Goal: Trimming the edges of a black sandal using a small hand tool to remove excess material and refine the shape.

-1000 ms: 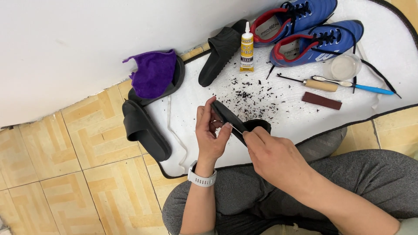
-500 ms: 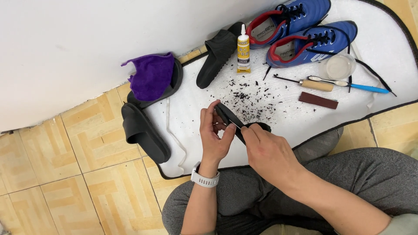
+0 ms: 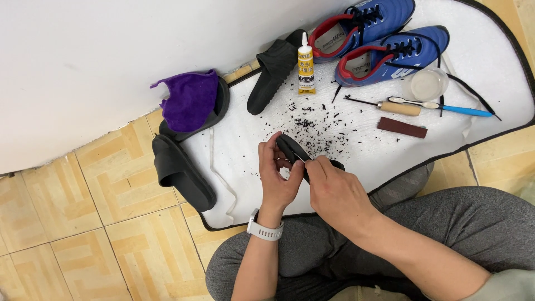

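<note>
We sit on the floor w/ a white mat (image 3: 234,150) in front of us. Our left hand (image 3: 277,173) is curled round a black sole piece (image 3: 291,149), fingers pinching it from the side, just above the mat. Our right hand (image 3: 334,192) is closed tight on the other end, thumb & finger pinching; we can't tell if a small tool is in there. Black crumbs (image 3: 317,125) lie on the mat close by, so we think we're at the trimming or scraping step. Next we need a firm hold & small, careful strokes. A glue bottle (image 3: 305,69) stands near the blue shoes (image 3: 379,42).
</note>
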